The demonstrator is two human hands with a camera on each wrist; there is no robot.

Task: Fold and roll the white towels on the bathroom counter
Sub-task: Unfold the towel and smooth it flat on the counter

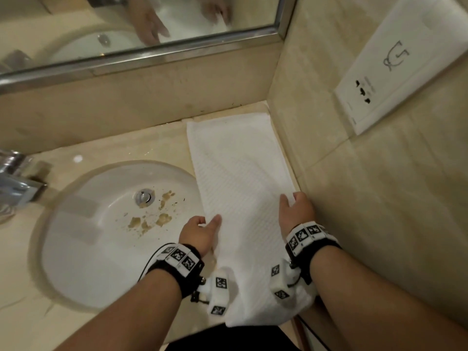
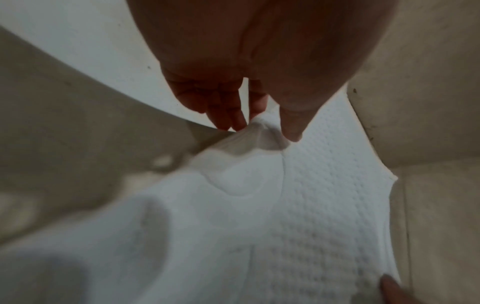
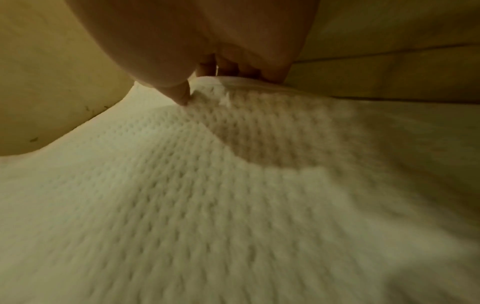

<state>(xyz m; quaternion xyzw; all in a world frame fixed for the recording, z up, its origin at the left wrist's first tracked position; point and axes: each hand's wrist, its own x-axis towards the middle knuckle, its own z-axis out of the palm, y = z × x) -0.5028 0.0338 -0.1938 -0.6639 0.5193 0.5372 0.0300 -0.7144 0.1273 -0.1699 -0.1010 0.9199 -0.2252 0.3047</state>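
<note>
**A:** Why was the towel (image 1: 238, 173) lying like that when you stopped?

**B:** You had laid it as a long strip on the bench (image 1: 162, 140), between the sink (image 1: 101, 249) and the side wall (image 1: 379, 198). Its far end reached almost to the back wall under the mirror (image 1: 152, 29), and its near end hung a little over the front edge. I think you put it there because this narrow place keeps the long edges straight for folding.

**A:** And my hands?

**B:** Your left hand (image 1: 200, 234) pinched the left long edge: in the left wrist view the thumb (image 2: 291, 123) lay on top and the fingers (image 2: 226, 117) were under the cloth, so a small ridge was lifted. Your right hand (image 1: 296, 211) held the right long edge, just beside the wall, with the fingers curled over the border (image 3: 233, 82). Both hands were closed on the cloth, not spread flat.

**A:** Why both edges at once?

**B:** My judgement is that you held the two sides at the same level to keep the strip even, either to pull it flat or to begin turning the near part over. The wall was very close to your right hand, so there was little room on that side.

**A:** Was any roll made?

**B:** No, the towel was flat along its whole length, so rolling was not yet begun.
</note>
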